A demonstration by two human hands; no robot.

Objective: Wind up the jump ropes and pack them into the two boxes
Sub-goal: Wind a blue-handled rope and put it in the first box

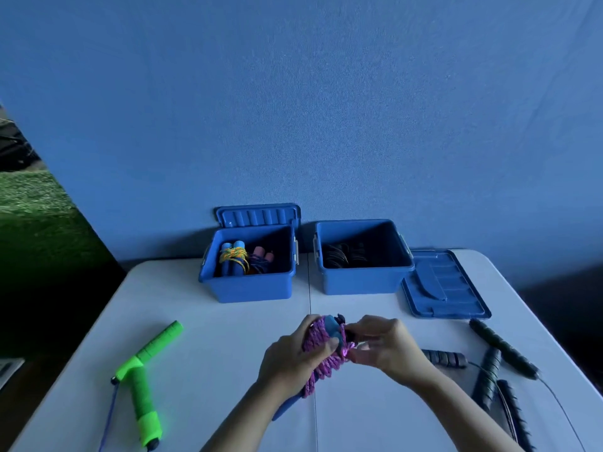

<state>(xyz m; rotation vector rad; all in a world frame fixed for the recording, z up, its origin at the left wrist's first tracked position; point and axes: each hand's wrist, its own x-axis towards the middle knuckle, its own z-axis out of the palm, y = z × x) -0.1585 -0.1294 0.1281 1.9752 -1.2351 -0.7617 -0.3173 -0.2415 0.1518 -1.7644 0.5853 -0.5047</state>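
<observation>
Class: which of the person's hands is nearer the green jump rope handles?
Left. The left hand is right of the green jump rope handles; the right hand is farther right.

Bare table (208, 324) lies between the hands (339, 350) and both open boxes (362, 256), lids off their tops.

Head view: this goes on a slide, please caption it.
Both hands wind a purple jump rope near two open blue boxes.

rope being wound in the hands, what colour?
Purple-pink braided rope around blue handles, gripped by both hands; clearest in the head view.
</observation>
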